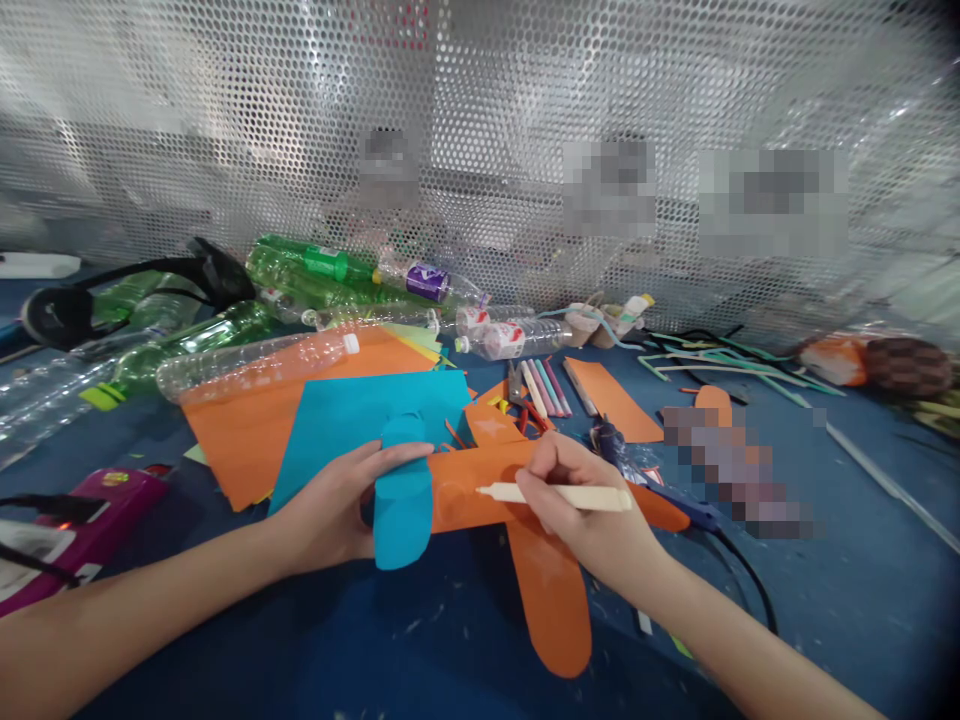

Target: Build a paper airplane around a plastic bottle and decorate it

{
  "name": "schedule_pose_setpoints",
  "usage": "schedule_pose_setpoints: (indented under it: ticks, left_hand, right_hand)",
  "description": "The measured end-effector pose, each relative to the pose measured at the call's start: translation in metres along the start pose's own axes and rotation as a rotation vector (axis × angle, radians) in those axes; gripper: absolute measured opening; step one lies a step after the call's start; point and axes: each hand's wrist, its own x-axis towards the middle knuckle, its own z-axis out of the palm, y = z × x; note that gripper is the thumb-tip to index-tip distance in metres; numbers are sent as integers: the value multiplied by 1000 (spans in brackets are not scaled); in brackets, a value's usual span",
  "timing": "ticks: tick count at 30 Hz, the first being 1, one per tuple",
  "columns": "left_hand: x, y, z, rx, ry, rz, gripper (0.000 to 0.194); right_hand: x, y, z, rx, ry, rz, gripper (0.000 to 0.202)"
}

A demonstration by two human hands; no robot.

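An orange paper airplane (480, 465) with long rounded wings lies across the middle of the view. My left hand (337, 510) is closed around its left end, where a blue paper tail piece (403, 520) is fitted, thumb and fingers on either side. Pinched in my right hand (600, 535) is a cream-coloured marker (592, 497), its tip at the side of the orange body. Faint round outlines show on the paper near that tip, and a pale star shape (491, 427) marks the far wing.
Blue card (345, 400) and orange sheets (225, 440) lie behind my left hand. Plastic bottles (225, 370) crowd the back left. Several markers (547, 388), a blue glue gun (679, 505) with its cable and thin straws (720, 355) are rightward. A magenta power strip (112, 505) sits left.
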Motion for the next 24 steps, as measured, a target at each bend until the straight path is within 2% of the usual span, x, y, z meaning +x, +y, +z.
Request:
schedule_pose_setpoints:
  ticks: [9,15,18,24]
  left_hand:
    - [1,1,-5,4,-54,20,80]
    - [1,-1,-3,19,-30,18,82]
    - [0,-1,0,11,8,21,81]
    - [0,-1,1,0,1,11,81]
  right_hand:
    - [1,0,-9,-78,-85,-84,24]
    - [5,1,-13,-101,-45,-112,24]
    - [7,5,-16,-64,-38,-110,23]
    - [9,10,-19,21,6,-80,23]
